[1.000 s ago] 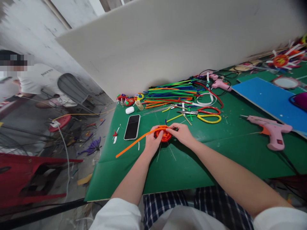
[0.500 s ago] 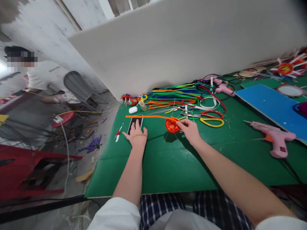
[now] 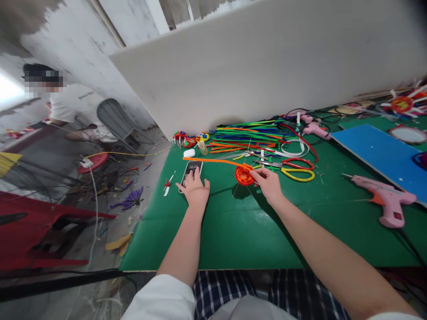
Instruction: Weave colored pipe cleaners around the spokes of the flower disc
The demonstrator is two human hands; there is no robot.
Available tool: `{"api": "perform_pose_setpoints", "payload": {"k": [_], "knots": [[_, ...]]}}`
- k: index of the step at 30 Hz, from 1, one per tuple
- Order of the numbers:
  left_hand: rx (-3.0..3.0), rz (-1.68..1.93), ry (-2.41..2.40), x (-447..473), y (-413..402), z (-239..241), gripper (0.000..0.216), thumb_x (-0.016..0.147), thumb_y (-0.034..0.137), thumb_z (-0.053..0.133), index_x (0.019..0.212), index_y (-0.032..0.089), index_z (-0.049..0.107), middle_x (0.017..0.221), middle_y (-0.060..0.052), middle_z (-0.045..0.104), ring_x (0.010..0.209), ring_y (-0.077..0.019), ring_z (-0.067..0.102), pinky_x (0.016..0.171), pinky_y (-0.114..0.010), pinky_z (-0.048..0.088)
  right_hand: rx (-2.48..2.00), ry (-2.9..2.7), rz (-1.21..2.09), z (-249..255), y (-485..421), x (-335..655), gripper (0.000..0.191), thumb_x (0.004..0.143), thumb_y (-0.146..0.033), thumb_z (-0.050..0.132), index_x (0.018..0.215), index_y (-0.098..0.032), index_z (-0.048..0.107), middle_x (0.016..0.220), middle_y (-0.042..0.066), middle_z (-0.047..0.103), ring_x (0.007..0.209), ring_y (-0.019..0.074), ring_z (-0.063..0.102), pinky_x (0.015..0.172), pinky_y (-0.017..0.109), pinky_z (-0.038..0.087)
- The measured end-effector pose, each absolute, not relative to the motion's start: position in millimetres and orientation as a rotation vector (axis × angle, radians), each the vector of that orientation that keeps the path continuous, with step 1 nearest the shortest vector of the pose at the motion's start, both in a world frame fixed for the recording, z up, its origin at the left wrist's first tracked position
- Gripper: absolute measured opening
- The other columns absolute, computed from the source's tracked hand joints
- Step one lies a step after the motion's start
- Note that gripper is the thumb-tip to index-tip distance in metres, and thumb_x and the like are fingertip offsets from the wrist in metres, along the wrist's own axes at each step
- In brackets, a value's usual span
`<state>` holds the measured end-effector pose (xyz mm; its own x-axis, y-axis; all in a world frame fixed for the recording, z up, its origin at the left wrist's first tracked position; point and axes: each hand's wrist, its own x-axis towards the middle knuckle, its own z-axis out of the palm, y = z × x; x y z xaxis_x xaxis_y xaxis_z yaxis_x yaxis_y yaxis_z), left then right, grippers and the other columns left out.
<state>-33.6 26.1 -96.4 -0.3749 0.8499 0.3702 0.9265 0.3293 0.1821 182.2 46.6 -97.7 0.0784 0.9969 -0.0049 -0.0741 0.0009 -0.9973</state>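
Note:
My left hand (image 3: pixel 195 189) lies over a smartphone (image 3: pixel 194 167) on the green table, fingers spread and fingertips at its lit screen, which shows a clock. Between the thumb and fingers of my right hand (image 3: pixel 269 184) is the edge of a round red-and-orange pipe cleaner disc (image 3: pixel 244 176). Thin wire spokes stick out around this disc. From its top a long orange pipe cleaner (image 3: pixel 213 160) stretches left, passing just beyond the phone. Scissors (image 3: pixel 298 170) with one red and one yellow handle lie to the right of my right hand.
Behind the disc lies a pile of coloured pipe cleaners (image 3: pixel 247 135). A white case (image 3: pixel 189 153) sits beyond the phone. At right are a pink glue gun (image 3: pixel 387 195) and a blue board (image 3: pixel 376 151). A person (image 3: pixel 73 102) sits at far left, past a red stool (image 3: pixel 95 162).
The phone's screen has gone from dark to lit under my left hand. My view has shifted slightly, and my right hand still holds the disc.

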Motion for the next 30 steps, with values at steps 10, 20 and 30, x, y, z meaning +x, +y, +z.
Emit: {"api": "perform_pose_setpoints", "payload": {"k": [10,20,30], "knots": [[-2.147,-1.284,-2.236,-19.6,23.2,-90.7,0.038,0.074,0.031,0.041,0.11,0.017,0.048,0.107,-0.01,0.05,0.102,-0.0218,0.043,0.09,-0.039,0.03,-1.18,-1.109,1.218,-97.8,47.1,181.2,0.033,0.058,-0.045,0.058,0.071,-0.015,0.058,0.058,0.002,0.056,0.048,0.0109,0.05,0.041,0.022,0.041],[-2.802,-2.414,-2.498,15.9,4.8,-81.9,0.042,0.069,0.037,0.051,0.106,0.017,0.047,0.092,-0.006,0.056,0.07,-0.0134,0.055,0.057,-0.023,0.044,-1.051,-1.48,1.503,-93.7,38.5,176.4,0.026,0.061,-0.04,0.057,0.068,-0.015,0.057,0.056,-0.001,0.055,0.046,0.0077,0.046,0.043,0.02,0.038],[-2.779,-1.956,-2.51,17.4,4.3,-81.1,0.028,0.066,0.036,0.055,0.085,0.016,0.054,0.083,-0.002,0.056,0.077,-0.0127,0.051,0.069,-0.022,0.04,-1.087,-1.703,1.373,-95.7,34.4,172.6,0.026,0.062,-0.039,0.055,0.068,-0.014,0.059,0.059,0.001,0.057,0.051,0.0097,0.049,0.047,0.022,0.04]]}}
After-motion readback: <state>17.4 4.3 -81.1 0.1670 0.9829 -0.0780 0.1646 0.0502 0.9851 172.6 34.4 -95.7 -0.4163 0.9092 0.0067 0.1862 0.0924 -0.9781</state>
